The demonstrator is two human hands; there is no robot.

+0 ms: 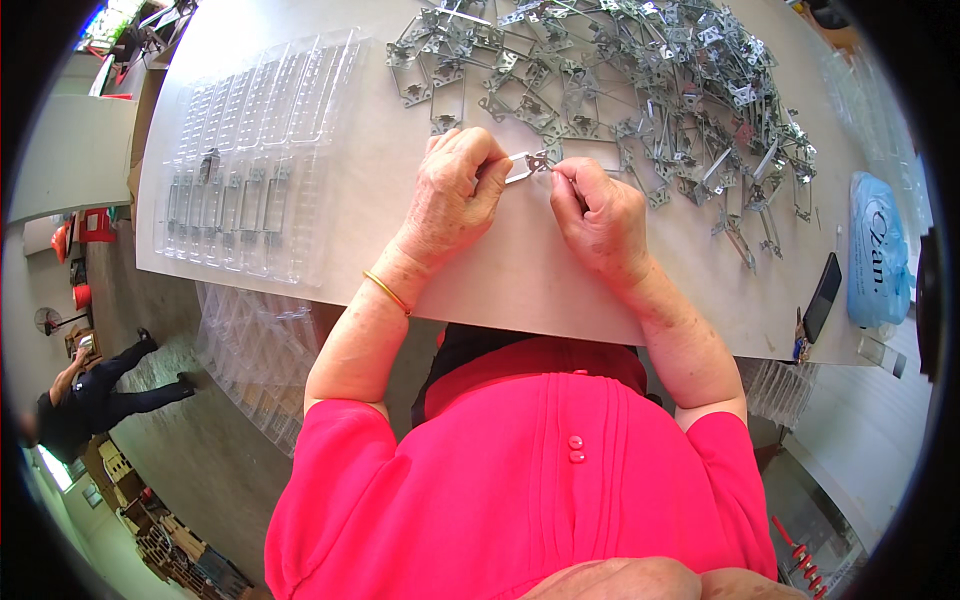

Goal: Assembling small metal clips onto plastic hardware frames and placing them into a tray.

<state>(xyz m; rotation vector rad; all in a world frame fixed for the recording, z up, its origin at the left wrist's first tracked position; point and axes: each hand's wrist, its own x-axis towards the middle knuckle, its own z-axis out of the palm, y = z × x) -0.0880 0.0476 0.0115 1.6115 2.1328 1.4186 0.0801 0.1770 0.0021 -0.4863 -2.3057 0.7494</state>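
Both hands meet over the middle of the white table (520, 290). The left hand (455, 195) pinches one end of a small stamped metal bracket (525, 166) between thumb and fingers, and the right hand (592, 212) pinches the other end, fingertips closed tight on it. The bracket is held just above the tabletop, close to the near fringe of the loose pile.

As for progress, I judge it early. The clear plastic tray (255, 150) at the left has only its nearer rows filled with brackets; the farther rows look empty. The heap of metal brackets (640, 90) across the back and right of the table is still large and tangled, so most of the work seems left to do.

Room to move is fair. A bare strip of table runs between the tray and the pile, and the patch in front of the hands is open down to the near edge, which sits close to the person's red shirt (530, 470). To the right lie a black phone (823, 296) and a blue plastic bag (878, 250) near the table's right edge. More clear trays (250, 350) are stacked below the table's left side. Another person (90, 395) is on the floor well away at the left.
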